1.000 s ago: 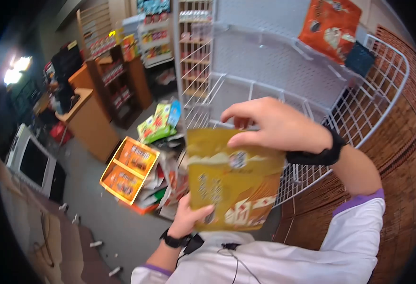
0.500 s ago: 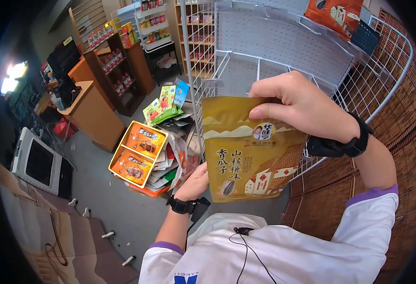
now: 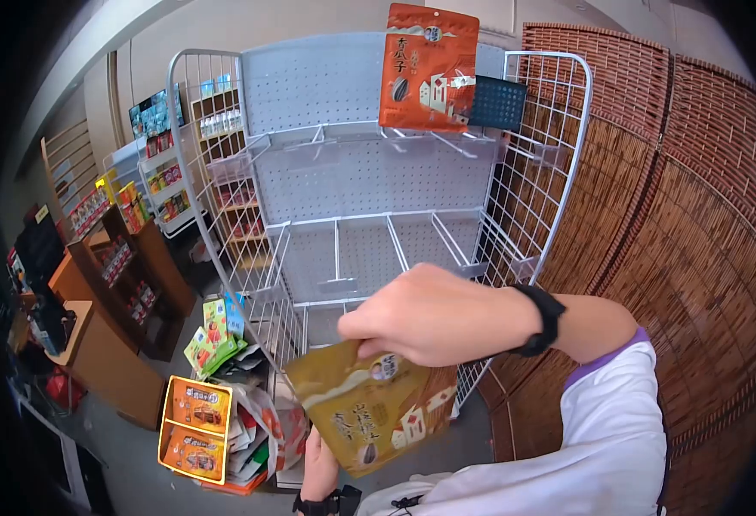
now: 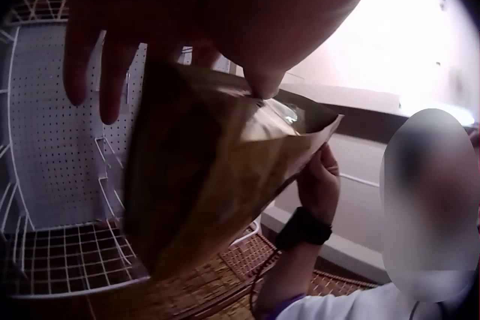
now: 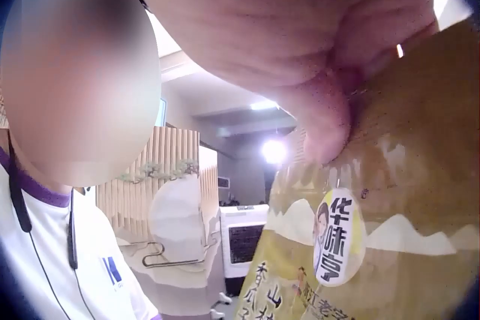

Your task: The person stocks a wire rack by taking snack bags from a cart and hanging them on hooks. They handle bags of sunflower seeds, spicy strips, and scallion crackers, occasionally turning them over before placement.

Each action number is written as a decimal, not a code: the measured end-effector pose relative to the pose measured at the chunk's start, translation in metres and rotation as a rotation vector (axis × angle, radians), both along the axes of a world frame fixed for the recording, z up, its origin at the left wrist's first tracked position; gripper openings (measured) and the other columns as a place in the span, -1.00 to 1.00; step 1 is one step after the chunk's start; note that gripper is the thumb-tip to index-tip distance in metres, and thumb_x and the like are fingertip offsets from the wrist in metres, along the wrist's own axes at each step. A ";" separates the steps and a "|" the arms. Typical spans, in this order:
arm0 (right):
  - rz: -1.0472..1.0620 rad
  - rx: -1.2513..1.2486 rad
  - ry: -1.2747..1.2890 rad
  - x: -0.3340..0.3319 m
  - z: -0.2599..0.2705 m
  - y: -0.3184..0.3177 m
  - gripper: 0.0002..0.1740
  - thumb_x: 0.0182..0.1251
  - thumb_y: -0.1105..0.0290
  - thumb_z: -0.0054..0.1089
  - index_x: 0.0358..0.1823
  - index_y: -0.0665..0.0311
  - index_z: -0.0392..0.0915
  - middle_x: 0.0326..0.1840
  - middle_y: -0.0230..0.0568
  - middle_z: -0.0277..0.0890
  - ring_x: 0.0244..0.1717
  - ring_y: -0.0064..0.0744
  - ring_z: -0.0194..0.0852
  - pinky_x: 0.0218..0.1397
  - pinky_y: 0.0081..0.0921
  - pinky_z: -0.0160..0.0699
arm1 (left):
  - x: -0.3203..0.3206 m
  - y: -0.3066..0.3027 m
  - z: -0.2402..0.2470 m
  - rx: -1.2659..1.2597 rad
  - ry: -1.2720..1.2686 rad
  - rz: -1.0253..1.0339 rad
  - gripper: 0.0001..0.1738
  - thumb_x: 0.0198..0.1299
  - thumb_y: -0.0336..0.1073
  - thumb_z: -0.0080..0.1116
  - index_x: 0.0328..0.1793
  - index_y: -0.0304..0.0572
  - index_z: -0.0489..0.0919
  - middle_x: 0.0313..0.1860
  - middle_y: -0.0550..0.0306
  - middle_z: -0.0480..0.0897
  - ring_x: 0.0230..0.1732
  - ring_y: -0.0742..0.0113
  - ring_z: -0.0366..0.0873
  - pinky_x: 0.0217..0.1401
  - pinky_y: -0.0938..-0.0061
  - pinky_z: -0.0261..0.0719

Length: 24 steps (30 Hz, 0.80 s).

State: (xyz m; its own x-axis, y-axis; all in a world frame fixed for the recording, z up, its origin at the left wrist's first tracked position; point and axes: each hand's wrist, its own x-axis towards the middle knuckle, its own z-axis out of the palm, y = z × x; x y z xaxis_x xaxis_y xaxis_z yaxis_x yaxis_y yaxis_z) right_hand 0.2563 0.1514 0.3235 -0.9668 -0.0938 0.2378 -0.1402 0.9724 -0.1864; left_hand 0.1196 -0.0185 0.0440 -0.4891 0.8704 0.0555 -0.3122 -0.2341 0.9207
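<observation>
A mustard-yellow snack bag [image 3: 369,413] with white Chinese lettering hangs tilted in the head view. My right hand [image 3: 434,318] pinches its top edge; in the right wrist view the thumb [image 5: 326,125] presses on the front of the bag [image 5: 405,192]. Beside the bag's lower left edge is my left hand [image 3: 319,464], partly hidden by it. The left wrist view shows the left hand [image 4: 195,12] with fairly straight fingers, its thumb touching the underside of the bag [image 4: 210,177]. An orange-red bag [image 3: 429,73] of similar design hangs high on the rack.
Ahead stands a white wire rack with pegboard [image 3: 378,185], hooks and mesh sides [image 3: 558,163]. At lower left are an orange snack box [image 3: 195,430], a pile of packets and green packets [image 3: 214,335]. A dark teal packet [image 3: 498,103] hangs by the orange-red bag; a woven screen [image 3: 653,206] stands right.
The head view has tilted up, showing more of the rack. The yellow bag now leans and sits lower in view, still in my right hand. My left thumb has left the bag's front.
</observation>
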 end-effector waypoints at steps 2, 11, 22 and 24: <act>-0.048 0.066 0.125 0.023 0.021 0.006 -0.92 0.17 0.42 0.12 -0.37 0.27 0.49 -0.45 -0.02 0.54 -0.35 0.06 0.53 -0.32 -0.20 0.47 | 0.011 0.008 0.008 0.075 0.198 0.188 -0.67 0.34 -0.41 -0.11 0.20 -0.33 0.39 0.01 0.07 0.58 0.01 0.39 0.52 0.08 0.54 0.45; -0.441 0.101 0.847 0.090 0.223 0.126 -0.81 0.27 0.46 0.08 -0.13 0.37 0.55 -0.33 -0.29 0.57 -0.37 -0.48 0.46 -0.22 -0.51 0.45 | 0.015 -0.013 -0.027 -0.200 -0.071 0.120 -0.70 0.27 -0.35 0.10 0.10 -0.25 0.45 -0.23 0.11 0.61 -0.23 0.37 0.59 -0.18 0.57 0.55; -0.396 0.365 0.950 0.108 0.278 0.302 -0.86 0.16 0.50 0.11 -0.29 0.41 0.56 -0.41 -0.17 0.57 -0.35 -0.47 0.45 -0.22 -0.52 0.43 | 0.044 0.000 -0.036 -0.380 -0.129 0.307 -0.69 0.30 -0.29 0.09 0.13 -0.18 0.46 -0.13 0.07 0.60 -0.09 0.28 0.58 0.02 0.46 0.56; -0.238 0.386 1.077 0.111 0.272 0.341 -0.83 0.15 0.49 0.14 -0.26 0.42 0.56 -0.39 -0.15 0.58 -0.32 -0.44 0.48 -0.20 -0.52 0.43 | 0.044 -0.001 -0.043 -0.349 -0.159 0.313 -0.70 0.31 -0.28 0.07 0.13 -0.18 0.46 -0.12 0.07 0.60 -0.08 0.29 0.57 0.02 0.46 0.55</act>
